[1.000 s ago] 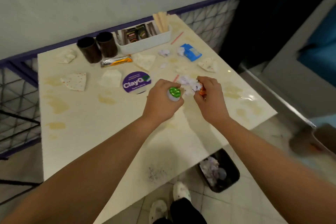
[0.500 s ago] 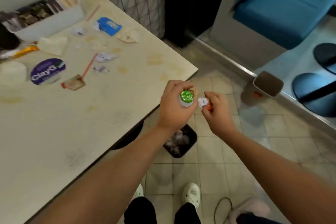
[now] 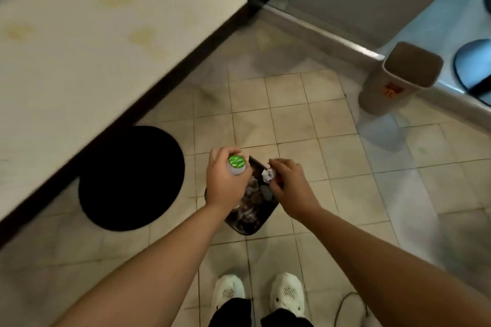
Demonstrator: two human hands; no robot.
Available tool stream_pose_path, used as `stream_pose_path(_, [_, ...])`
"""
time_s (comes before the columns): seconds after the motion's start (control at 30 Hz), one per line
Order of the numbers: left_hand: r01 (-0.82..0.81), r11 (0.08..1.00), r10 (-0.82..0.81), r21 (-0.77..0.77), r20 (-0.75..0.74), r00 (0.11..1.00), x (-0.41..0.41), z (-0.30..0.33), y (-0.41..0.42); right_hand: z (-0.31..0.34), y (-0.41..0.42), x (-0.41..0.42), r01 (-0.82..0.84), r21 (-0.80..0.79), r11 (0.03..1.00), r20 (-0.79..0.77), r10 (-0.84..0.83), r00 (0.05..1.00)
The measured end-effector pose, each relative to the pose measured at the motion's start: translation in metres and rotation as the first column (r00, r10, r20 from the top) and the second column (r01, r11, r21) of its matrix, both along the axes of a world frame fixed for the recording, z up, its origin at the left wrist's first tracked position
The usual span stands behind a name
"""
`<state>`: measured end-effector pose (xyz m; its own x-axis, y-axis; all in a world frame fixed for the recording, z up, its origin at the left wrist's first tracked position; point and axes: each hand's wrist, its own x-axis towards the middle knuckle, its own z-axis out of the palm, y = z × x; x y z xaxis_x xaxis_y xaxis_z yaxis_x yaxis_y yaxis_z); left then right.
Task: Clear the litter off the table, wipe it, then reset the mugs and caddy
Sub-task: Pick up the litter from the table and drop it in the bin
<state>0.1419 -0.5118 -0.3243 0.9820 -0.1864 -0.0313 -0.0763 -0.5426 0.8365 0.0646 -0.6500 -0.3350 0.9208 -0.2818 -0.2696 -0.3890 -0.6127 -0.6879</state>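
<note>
My left hand [image 3: 225, 180] grips a green-capped bottle [image 3: 236, 164], my right hand [image 3: 288, 186] pinches crumpled paper [image 3: 267, 175]; black bin [image 3: 249, 225] beneath them, stained surface [image 3: 93, 34] upper left.

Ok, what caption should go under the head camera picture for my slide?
Both hands over the black bin: left hand grips a green-lidded cup, right hand pinches a paper ball.

Beige square-tiled floor [image 3: 287, 119] fills the view. Off its right side a taupe rectangular plastic bin [image 3: 393, 79] stands against a raised metal-edged step [image 3: 332, 37]; at its left lies a round black base [image 3: 130, 178].
</note>
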Motion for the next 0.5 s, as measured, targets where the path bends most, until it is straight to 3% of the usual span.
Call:
stream_pose_path(0.3, [-0.068, 0.986, 0.095, 0.153, -0.182, 0.979, 0.002, -0.200, 0.007, -0.161, 0.017, 0.026, -0.011, -0.053, 0.999, 0.094, 0.016, 0.995])
stream_pose_path(0.4, [-0.141, 0.977, 0.179, 0.163, -0.246, 0.953, 0.004, -0.236, 0.011, -0.193, 0.023, 0.032, 0.020, -0.057, 0.998, 0.100, -0.014, 0.995])
stream_pose_path(0.5, [-0.106, 0.976, 0.156, 0.188, -0.277, 0.948, 0.006, -0.249, 0.016, -0.210, 0.027, 0.033, 0.015, -0.020, 1.000, 0.044, -0.014, 0.999])
